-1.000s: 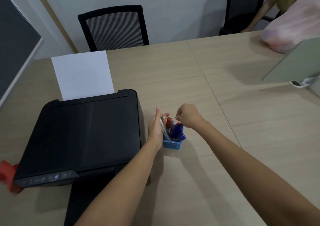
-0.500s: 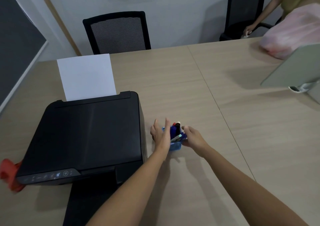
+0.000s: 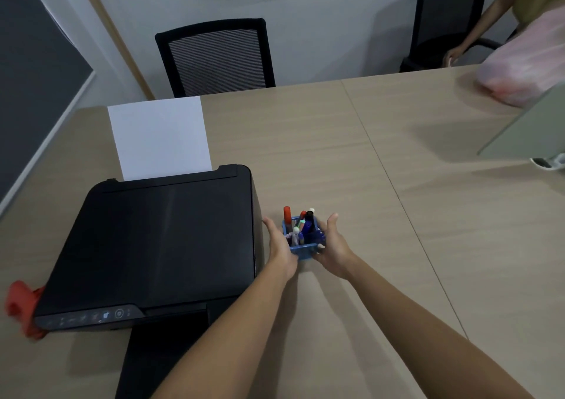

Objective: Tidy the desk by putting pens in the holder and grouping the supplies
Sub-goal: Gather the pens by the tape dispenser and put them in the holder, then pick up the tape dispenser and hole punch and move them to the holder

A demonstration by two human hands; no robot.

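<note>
A small blue pen holder (image 3: 303, 249) stands on the wooden desk (image 3: 351, 160) just right of a black printer. Several pens (image 3: 301, 223) stick up out of it, among them red, blue, black and pale ones. My left hand (image 3: 279, 244) presses against the holder's left side. My right hand (image 3: 331, 247) cups its right side, fingers pointing away from me. Both hands grip the holder between them.
The black printer (image 3: 165, 245) with a white sheet (image 3: 159, 137) in its feed fills the left. Something red (image 3: 21, 307) lies at its near left corner. A grey panel (image 3: 526, 129) and a pink bag (image 3: 526, 71) sit far right, beside another person's arm. Two black chairs stand behind the desk.
My right hand came down from above the pens and closed against the holder's right side. The pens now stand inside the holder. The view shifted slightly.
</note>
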